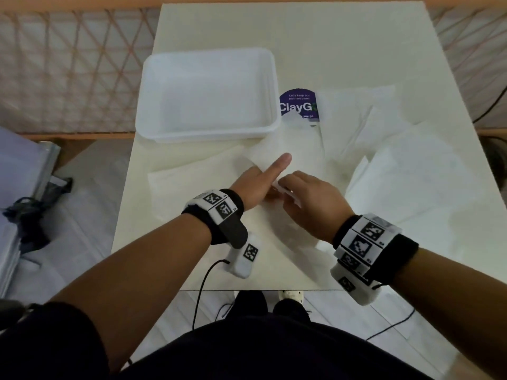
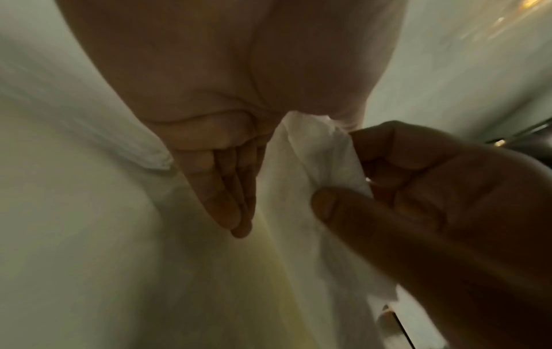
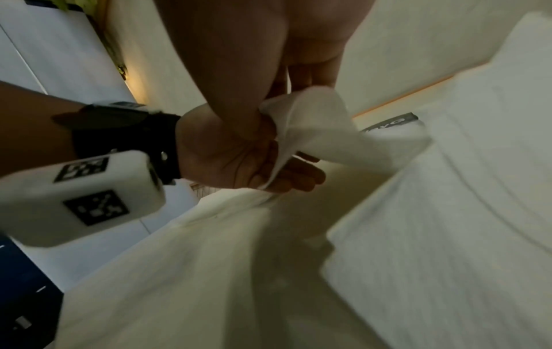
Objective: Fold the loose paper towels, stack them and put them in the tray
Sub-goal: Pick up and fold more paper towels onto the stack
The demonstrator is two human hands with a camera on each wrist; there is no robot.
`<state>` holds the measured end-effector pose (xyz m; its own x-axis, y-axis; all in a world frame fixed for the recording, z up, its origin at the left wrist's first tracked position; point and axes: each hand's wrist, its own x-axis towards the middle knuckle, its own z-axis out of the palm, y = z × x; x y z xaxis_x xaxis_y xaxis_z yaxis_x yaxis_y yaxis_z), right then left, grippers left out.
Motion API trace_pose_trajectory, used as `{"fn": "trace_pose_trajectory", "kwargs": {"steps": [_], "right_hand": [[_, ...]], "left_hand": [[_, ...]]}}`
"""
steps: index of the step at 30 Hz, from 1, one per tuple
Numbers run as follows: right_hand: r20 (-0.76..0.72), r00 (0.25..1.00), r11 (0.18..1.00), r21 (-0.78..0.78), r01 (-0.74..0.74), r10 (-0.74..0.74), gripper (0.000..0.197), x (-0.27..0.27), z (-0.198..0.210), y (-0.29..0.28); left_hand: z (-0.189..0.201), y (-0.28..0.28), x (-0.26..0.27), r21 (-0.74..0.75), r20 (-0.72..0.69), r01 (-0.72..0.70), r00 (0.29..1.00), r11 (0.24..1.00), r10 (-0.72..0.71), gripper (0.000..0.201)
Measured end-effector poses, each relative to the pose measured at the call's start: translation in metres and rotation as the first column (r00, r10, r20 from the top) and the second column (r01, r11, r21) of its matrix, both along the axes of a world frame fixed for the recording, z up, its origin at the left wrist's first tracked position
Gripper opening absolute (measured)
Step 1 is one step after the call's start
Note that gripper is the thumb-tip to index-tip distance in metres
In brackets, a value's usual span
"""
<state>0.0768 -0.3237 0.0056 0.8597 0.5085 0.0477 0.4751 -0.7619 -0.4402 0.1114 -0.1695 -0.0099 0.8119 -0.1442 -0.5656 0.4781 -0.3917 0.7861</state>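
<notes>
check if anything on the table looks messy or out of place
The white rectangular plastic tray is empty. Loose white paper towels lie scattered and overlapping at odd angles right of it, one covering part of a purple round sticker. The right hand pinches a towel corner.

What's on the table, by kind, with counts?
tray: 1
purple sticker: 1
paper towels: at least 3; they overlap, so the exact count is unclear
Total: at least 5
</notes>
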Motion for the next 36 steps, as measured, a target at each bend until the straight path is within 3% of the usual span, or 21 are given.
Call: {"fn": "trace_pose_trajectory", "kwargs": {"steps": [2, 5, 7, 12, 14, 17, 19, 22, 26, 28, 30, 33, 36], "right_hand": [[-0.038, 0.997, 0.997, 0.019, -0.073, 0.074, 0.024, -0.009, -0.004, -0.003], [-0.194, 0.973, 0.992, -0.006, -0.129, 0.125, 0.041, -0.016, -0.008, -0.012], [-0.222, 0.969, 0.994, -0.002, -0.108, 0.105, 0.052, -0.018, -0.009, -0.020], [-0.197, 0.975, 0.992, 0.045, 0.115, -0.104, 0.044, -0.002, -0.012, -0.044], [-0.219, 0.959, 0.982, 0.022, 0.189, -0.180, 0.053, 0.010, -0.012, -0.051], [-0.343, 0.899, 0.938, 0.115, 0.327, -0.272, 0.070, 0.029, -0.008, -0.053], [-0.457, 0.840, 0.860, 0.259, 0.440, -0.292, 0.075, 0.040, 0.000, -0.049], [-0.616, 0.743, 0.681, 0.427, 0.595, -0.263, 0.078, 0.052, 0.013, -0.042], [-0.761, 0.629, 0.569, 0.451, 0.687, -0.157, 0.075, 0.057, 0.021, -0.042], [-0.745, 0.638, 0.618, 0.412, 0.669, -0.195, 0.073, 0.056, 0.020, -0.046], [-0.682, 0.681, 0.720, 0.327, 0.612, -0.269, 0.077, 0.054, 0.016, -0.053], [-0.596, 0.717, 0.822, 0.161, 0.547, -0.360, 0.075, 0.044, 0.007, -0.069], [-0.546, 0.719, 0.854, 0.013, 0.519, -0.429, 0.069, 0.031, -0.002, -0.084]], "left_hand": [[-0.005, -0.002, -0.002, -0.025, 0.002, -0.090, 0.996, 0.996, 0.090, 0.080], [-0.007, -0.002, -0.005, 0.014, 0.107, -0.126, 0.986, 0.992, 0.124, 0.028], [-0.004, 0.000, -0.006, 0.057, 0.165, -0.141, 0.978, 0.988, 0.130, 0.014], [-0.002, 0.015, -0.009, 0.065, 0.118, -0.183, 0.978, 0.981, 0.175, 0.020], [0.004, 0.025, -0.012, 0.051, 0.107, -0.212, 0.973, 0.976, 0.206, 0.032], [0.028, 0.035, -0.017, -0.072, 0.170, -0.191, 0.965, 0.979, 0.201, 0.022], [0.049, 0.037, -0.020, -0.157, 0.221, -0.144, 0.959, 0.977, 0.177, 0.028], [0.068, 0.040, -0.024, -0.265, 0.246, -0.088, 0.957, 0.960, 0.155, 0.036], [0.059, 0.042, -0.032, -0.318, 0.175, -0.163, 0.958, 0.934, 0.227, 0.033], [0.041, 0.040, -0.036, -0.257, 0.124, -0.207, 0.962, 0.944, 0.245, 0.032], [0.020, 0.034, -0.040, -0.133, 0.073, -0.200, 0.975, 0.971, 0.211, 0.049], [-0.001, 0.017, -0.048, -0.002, 0.052, -0.063, 0.997, 0.998, 0.064, 0.038], [-0.017, 0.003, -0.051, 0.170, 0.077, 0.062, 0.994, 0.984, -0.076, 0.043]]}}
